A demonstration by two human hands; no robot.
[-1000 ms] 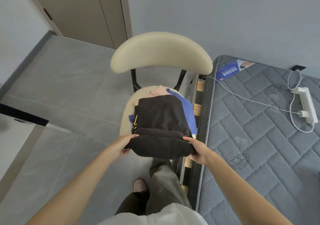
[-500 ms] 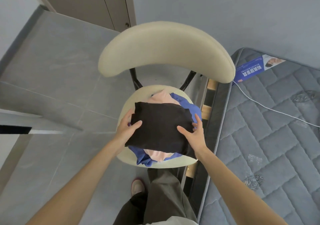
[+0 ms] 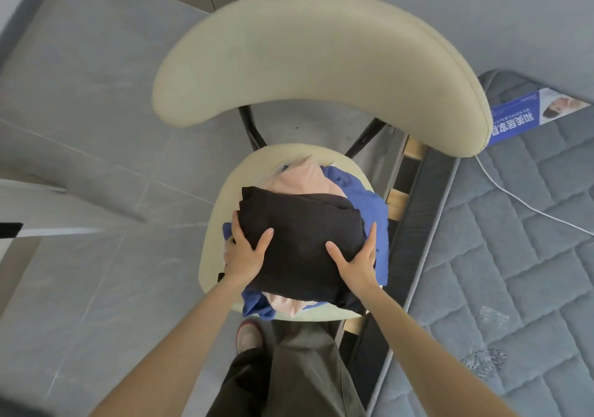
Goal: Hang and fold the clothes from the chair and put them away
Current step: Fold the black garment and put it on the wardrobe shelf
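A folded black garment (image 3: 302, 233) lies on top of a small pile on the cream chair (image 3: 212, 256) seat. Under it are a pink garment (image 3: 302, 179) and a blue garment (image 3: 369, 201). My left hand (image 3: 246, 254) grips the pile's left side, thumb on the black cloth and fingers tucked under the edge. My right hand (image 3: 356, 259) grips the right side the same way, thumb on top. The fingertips of both hands are hidden by the cloth.
The chair's curved backrest (image 3: 321, 63) rises close in front of me. A grey quilted mattress (image 3: 514, 256) on a slatted frame lies to the right, with a white cable (image 3: 514, 198) and a blue label (image 3: 527, 118). Grey tiled floor (image 3: 96, 159) spreads left. My leg and shoe (image 3: 249, 336) stand below the seat.
The black garment went from being held at the seat's front edge down onto the pile. Both hands slid round its sides, and the view moved closer over the chair.
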